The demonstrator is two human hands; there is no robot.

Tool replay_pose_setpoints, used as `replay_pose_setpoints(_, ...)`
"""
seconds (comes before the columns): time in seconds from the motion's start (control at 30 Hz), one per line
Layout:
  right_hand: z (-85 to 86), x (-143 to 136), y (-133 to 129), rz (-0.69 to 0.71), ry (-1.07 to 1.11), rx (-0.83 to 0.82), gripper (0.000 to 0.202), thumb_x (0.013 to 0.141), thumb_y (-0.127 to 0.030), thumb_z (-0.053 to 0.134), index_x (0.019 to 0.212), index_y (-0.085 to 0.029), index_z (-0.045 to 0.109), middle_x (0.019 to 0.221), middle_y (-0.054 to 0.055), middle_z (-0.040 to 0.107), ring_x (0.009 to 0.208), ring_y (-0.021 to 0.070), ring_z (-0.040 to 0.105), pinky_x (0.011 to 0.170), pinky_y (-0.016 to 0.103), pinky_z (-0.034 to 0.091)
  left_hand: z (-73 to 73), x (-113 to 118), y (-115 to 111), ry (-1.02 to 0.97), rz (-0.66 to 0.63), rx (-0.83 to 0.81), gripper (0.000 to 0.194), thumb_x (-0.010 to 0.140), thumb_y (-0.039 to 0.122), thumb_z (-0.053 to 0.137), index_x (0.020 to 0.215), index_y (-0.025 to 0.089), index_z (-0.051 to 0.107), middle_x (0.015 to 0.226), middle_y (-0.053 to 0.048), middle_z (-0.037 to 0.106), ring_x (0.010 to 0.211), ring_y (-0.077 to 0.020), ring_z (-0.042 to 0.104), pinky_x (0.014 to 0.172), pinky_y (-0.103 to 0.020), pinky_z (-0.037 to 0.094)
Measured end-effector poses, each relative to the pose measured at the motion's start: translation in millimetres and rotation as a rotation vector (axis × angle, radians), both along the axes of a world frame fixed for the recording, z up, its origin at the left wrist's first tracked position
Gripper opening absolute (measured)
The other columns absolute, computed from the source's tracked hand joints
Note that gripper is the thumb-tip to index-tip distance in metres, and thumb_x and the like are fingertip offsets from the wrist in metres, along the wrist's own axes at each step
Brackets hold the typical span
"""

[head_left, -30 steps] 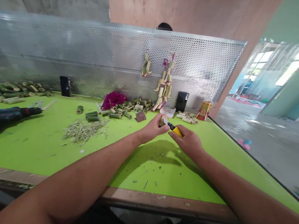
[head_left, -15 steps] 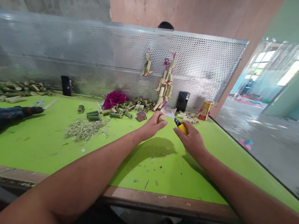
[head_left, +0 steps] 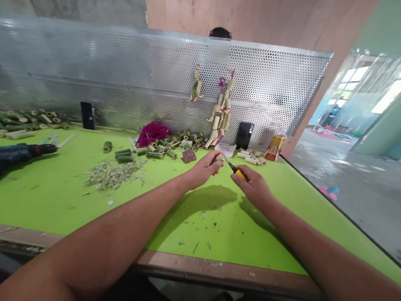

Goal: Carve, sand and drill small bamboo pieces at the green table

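My left hand (head_left: 204,170) is closed around a short pale bamboo piece (head_left: 220,158), whose end pokes out past the fingers. In my right hand (head_left: 254,184) is a yellow and black utility knife (head_left: 240,174). Its blade reaches toward the end of the bamboo piece; whether it touches cannot be made out. Both hands are raised over the green tabletop (head_left: 270,237). Beyond them, a small brown square (head_left: 188,156), perhaps sandpaper, lies beside several cut bamboo pieces (head_left: 157,155).
A power drill (head_left: 15,156) lies on the left. Pale shavings (head_left: 113,175) form a heap near purple string (head_left: 153,134). Strung bamboo figures (head_left: 221,112) hang on the perforated metal panel (head_left: 122,76). A phone (head_left: 245,135), peeled bamboo pieces (head_left: 253,157) and a bottle (head_left: 275,146) stand or lie at the back right.
The knife has moved left, bringing its blade close to the bamboo piece. In my left hand the piece is turned, its end now facing more toward the knife.
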State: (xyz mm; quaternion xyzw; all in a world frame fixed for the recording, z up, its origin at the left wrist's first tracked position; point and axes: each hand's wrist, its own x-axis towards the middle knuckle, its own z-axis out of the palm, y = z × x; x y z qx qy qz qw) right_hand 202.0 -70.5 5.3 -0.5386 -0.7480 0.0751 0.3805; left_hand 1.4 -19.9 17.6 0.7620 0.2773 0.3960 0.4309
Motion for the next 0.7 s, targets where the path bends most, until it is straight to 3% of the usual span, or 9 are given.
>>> replay_pose_setpoints(0.2, -1.2, -5.5, -4.5, 0.022, -0.075, -0.044, 0.042, 0.090, -0.051, 0.046, 0.113, -0.020, 0.063, 0.093, 0.008, 0.070, 0.077, 0.0209, 0.061, 0.067, 0.031, 0.043, 3.5, -1.6, -4.7, 0.006, -0.065, 0.012, 0.035, 0.084, 0.037, 0.055, 0.114, 0.021, 0.045, 0.092, -0.001, 0.045, 0.078, -0.0112, 0.041, 0.069, -0.024, 0.038)
replay_pose_setpoints(0.33, -0.2, -5.0, -5.1, 0.020, -0.096, -0.039, 0.044, 0.090, -0.052, 0.046, 0.113, -0.019, 0.064, 0.092, 0.008, 0.070, 0.075, 0.0204, 0.060, 0.065, 0.031, 0.043, 3.1, -0.6, -1.4, 0.101, 0.050, 0.079, 0.050, 0.078, 0.049, 0.063, 0.113, 0.018, 0.045, 0.089, -0.001, 0.046, 0.077, -0.0124, 0.042, 0.067, -0.024, 0.037)
replay_pose_setpoints(0.47, 0.5, -6.0, -5.9, 0.027, -0.124, -0.049, 0.044, 0.090, -0.053, 0.045, 0.111, -0.019, 0.064, 0.090, 0.008, 0.070, 0.073, 0.0191, 0.060, 0.063, 0.029, 0.041, 6.0, -0.9, -1.0, 0.206, 0.146, 0.160, 0.048, 0.077, 0.053, 0.063, 0.106, 0.018, 0.047, 0.085, 0.000, 0.047, 0.074, -0.0126, 0.041, 0.063, -0.024, 0.034)
replay_pose_setpoints(0.7, 0.8, -8.3, -7.8, -0.006, -0.216, -0.084, 0.046, 0.091, -0.056, 0.042, 0.110, -0.020, 0.063, 0.086, 0.007, 0.070, 0.070, 0.0186, 0.060, 0.060, 0.027, 0.038, 8.0, -2.8, -3.5, 0.221, 0.126, 0.207, 0.049, 0.068, 0.054, 0.071, 0.091, 0.018, 0.045, 0.075, 0.003, 0.040, 0.065, -0.0102, 0.035, 0.056, -0.022, 0.028)
